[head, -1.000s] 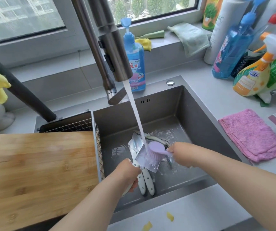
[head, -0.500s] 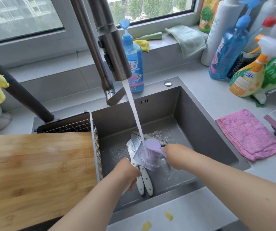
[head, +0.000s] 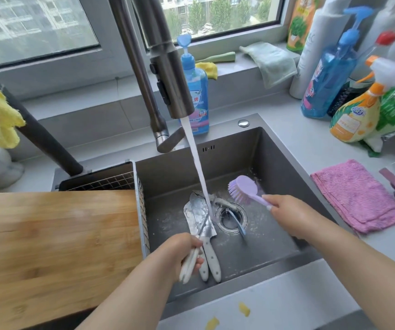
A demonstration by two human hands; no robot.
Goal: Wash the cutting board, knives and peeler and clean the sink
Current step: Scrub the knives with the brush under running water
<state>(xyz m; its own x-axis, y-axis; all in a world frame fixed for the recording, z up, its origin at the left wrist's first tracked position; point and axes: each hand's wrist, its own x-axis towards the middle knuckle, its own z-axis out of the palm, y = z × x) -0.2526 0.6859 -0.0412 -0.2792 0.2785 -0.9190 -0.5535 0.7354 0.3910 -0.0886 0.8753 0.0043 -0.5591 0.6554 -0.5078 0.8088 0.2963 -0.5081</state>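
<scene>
I observe the right hand (head: 287, 211) pinching the handle of the purple brush (head: 244, 188), which now sits raised and to the right of the drain (head: 231, 217), clear of the water stream (head: 198, 172); half a second ago its head was pressed on the knife blades directly under that stream. The left hand (head: 182, 251) grips a white-handled knife (head: 200, 236) by the handle, fingers curled round it, the blade angled up toward the stream; its position at the near left of the sink (head: 282, 163) matches the earlier frames. Two further white-handled knives (head: 209, 258) lie on the sink floor just beside that hand, blades pointing toward the back wall, now uncovered by the brush. A blue-handled utensil (head: 239, 226) lies across the drain; I cannot tell whether it is the peeler. The faucet (head: 170, 75) runs as before. The wooden cutting board (head: 48, 246) rests over the sink's left section, unchanged. A pink cloth (head: 356, 194) lies on the counter to the right.
</scene>
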